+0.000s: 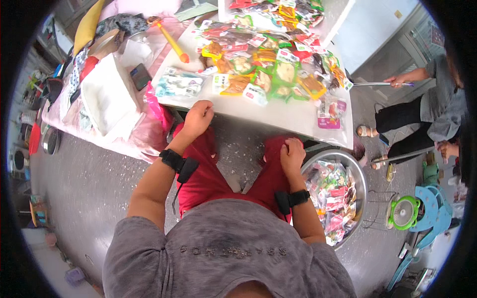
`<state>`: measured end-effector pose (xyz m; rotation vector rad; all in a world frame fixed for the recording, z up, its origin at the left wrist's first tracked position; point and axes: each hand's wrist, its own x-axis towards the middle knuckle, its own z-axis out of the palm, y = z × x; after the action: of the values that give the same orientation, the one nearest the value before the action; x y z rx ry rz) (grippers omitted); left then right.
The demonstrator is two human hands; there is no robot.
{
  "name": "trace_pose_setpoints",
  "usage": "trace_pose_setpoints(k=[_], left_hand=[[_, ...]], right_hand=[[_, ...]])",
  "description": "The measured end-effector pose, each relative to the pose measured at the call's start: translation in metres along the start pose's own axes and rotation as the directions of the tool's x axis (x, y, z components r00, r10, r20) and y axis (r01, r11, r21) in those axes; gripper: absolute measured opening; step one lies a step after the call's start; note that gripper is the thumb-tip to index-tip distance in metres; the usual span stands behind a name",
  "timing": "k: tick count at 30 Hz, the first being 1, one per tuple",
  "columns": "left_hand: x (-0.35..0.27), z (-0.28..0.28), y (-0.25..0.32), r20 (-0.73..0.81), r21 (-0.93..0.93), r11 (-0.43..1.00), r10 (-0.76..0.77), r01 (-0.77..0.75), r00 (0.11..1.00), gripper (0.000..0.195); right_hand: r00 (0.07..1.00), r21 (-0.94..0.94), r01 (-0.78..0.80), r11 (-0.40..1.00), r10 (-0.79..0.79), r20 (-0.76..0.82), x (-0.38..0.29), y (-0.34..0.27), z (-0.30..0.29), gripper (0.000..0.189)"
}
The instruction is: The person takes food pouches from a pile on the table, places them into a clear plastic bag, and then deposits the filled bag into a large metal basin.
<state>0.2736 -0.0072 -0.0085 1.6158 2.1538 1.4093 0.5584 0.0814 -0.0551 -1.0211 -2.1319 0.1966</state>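
Observation:
My left hand (199, 118) is at the front edge of the white table (227, 106), above my left knee, with its fingers curled in. I see nothing held in it. A stack of clear packets with blue and white print (179, 82) lies just beyond it. My right hand (293, 154) rests on my right knee, its fingers curled downward and their tips hidden. Sealed food packets (262, 61) in green, yellow and red are spread over the table. A purple and white packet (331, 113) lies apart near the right front corner.
By my right leg stands a metal basin (363, 201) of packets. A white box (341, 18) of packets sits at the back. Leftward, a pink-covered surface (123, 141) bears a foam lid (111, 95) and a phone (141, 77). A person (441, 93) holding a rod is at right, near a green fan (404, 212).

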Motion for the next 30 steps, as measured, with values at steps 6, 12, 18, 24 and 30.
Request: trace_pose_setpoints(k=[6,12,18,24,30], left_hand=[[0.004,-0.021,-0.019,-0.134,0.122,0.992,0.005,0.012,0.991,0.012],[0.006,-0.077,-0.05,-0.363,0.425,0.898,0.054,0.114,0.93,0.014],[-0.004,-0.163,-0.144,-0.516,0.736,0.575,0.133,0.358,0.846,0.035],[-0.026,-0.228,-0.189,-0.486,0.7,0.416,-0.318,0.58,0.814,0.044],[-0.005,-0.234,-0.197,-0.404,0.71,0.354,-0.505,0.609,0.763,0.045]], right_hand=[[0.998,0.003,0.056,0.998,-0.056,0.004,0.001,0.005,-0.006,0.015],[0.999,0.007,0.036,0.999,-0.036,0.034,-0.002,0.013,-0.008,0.015],[1.0,-0.058,-0.002,0.998,0.003,0.02,-0.003,0.01,-0.012,0.016],[0.999,-0.046,-0.01,0.999,0.012,0.039,0.0,0.005,-0.004,0.016],[0.996,-0.051,-0.075,0.996,0.077,0.037,-0.002,-0.002,-0.009,0.016]])
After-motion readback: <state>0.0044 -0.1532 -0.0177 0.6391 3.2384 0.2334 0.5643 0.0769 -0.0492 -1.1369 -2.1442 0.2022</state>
